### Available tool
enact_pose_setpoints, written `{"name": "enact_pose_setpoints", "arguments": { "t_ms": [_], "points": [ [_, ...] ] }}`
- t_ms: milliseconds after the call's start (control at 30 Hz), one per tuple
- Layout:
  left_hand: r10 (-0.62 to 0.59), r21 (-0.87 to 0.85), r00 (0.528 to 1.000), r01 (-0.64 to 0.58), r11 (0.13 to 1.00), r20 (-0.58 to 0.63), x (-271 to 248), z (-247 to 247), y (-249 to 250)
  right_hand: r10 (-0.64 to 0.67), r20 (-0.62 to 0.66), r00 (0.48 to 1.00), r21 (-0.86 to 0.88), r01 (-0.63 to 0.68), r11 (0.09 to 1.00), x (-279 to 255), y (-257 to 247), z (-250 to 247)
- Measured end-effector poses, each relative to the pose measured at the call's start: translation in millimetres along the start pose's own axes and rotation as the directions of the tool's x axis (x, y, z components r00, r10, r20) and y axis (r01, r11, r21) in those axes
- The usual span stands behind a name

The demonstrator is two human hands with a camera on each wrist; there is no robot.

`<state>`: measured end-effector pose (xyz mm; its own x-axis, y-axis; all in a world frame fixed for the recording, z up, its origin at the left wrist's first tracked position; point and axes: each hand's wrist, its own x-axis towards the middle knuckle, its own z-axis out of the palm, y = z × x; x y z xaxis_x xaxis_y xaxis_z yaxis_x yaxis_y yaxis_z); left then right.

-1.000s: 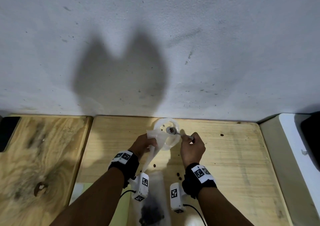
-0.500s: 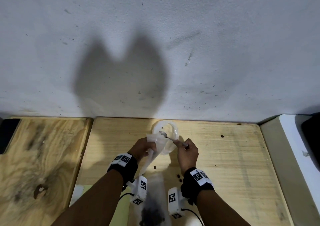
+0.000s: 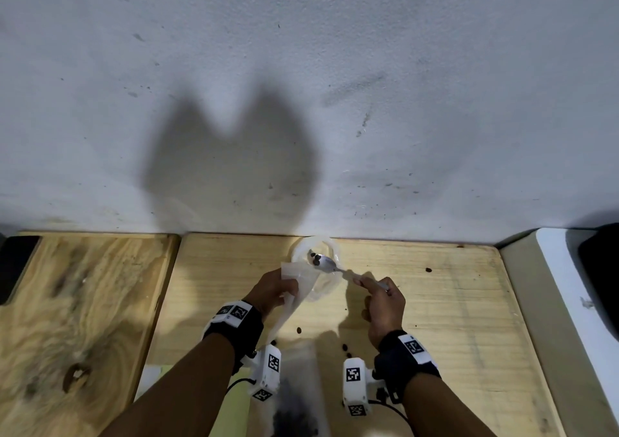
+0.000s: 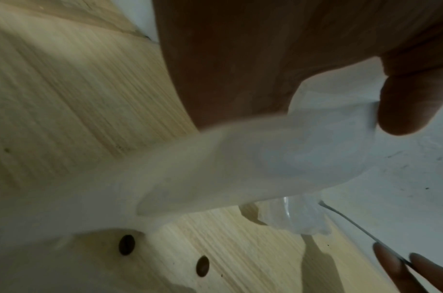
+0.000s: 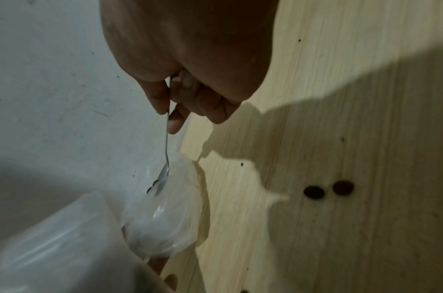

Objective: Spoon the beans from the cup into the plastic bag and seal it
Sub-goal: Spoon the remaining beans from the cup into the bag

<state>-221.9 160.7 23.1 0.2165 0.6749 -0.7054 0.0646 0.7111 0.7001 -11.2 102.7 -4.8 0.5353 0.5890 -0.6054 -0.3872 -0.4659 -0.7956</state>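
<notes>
A clear plastic cup (image 3: 326, 282) stands near the back of the wooden table, by the wall. My right hand (image 3: 382, 297) pinches the handle of a metal spoon (image 3: 326, 263), whose bowl carries a few dark beans over the cup's mouth. My left hand (image 3: 273, 289) grips the top of a translucent plastic bag (image 3: 294, 282) just left of the cup. The bag hangs down toward me, with dark beans in its bottom (image 3: 294, 416). In the right wrist view the spoon (image 5: 165, 170) reaches over the cup (image 5: 165, 216). In the left wrist view my fingers (image 4: 411, 99) hold the bag (image 4: 240, 168).
Loose beans (image 3: 345, 347) lie scattered on the table (image 3: 452, 319) between my hands, and one (image 3: 428, 270) lies farther right. A grey wall (image 3: 301, 101) rises right behind the cup. A second wooden board (image 3: 67, 302) adjoins on the left, a white unit (image 3: 569, 302) on the right.
My right hand has drawn back to the right and lifted the spoon, which now shows beans above the cup. The left hand has kept hold of the bag's top.
</notes>
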Motion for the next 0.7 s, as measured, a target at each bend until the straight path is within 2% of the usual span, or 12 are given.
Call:
{"name": "enact_pose_setpoints", "arguments": {
  "t_ms": [233,333,467,600,700],
  "points": [
    [0.097,0.052,0.995,-0.098,0.994,0.013,-7.7,4.7,4.9,-0.115,0.047,0.992,0.019,0.114,0.993,-4.1,-25.2,-19.2],
    [0.134,0.121,0.99,-0.138,0.983,0.036,-12.0,6.7,6.4,-0.221,0.108,0.969,-0.008,0.223,0.975,-9.2,-39.5,-21.2],
    [0.129,0.219,0.991,-0.131,0.967,0.023,-10.4,8.9,4.7,-0.401,0.257,0.879,-0.082,0.434,0.897,-20.2,-59.7,-14.2],
    [0.13,0.285,0.991,-0.128,0.95,0.013,-10.6,11.3,3.1,-0.496,0.462,0.735,-0.226,0.639,0.736,-36.5,-77.8,-1.1],
    [0.122,0.313,0.992,-0.12,0.942,0.015,-12.8,11.5,2.0,-0.485,0.506,0.713,-0.239,0.656,0.715,-39.7,-86.6,3.1]
  ]
}}
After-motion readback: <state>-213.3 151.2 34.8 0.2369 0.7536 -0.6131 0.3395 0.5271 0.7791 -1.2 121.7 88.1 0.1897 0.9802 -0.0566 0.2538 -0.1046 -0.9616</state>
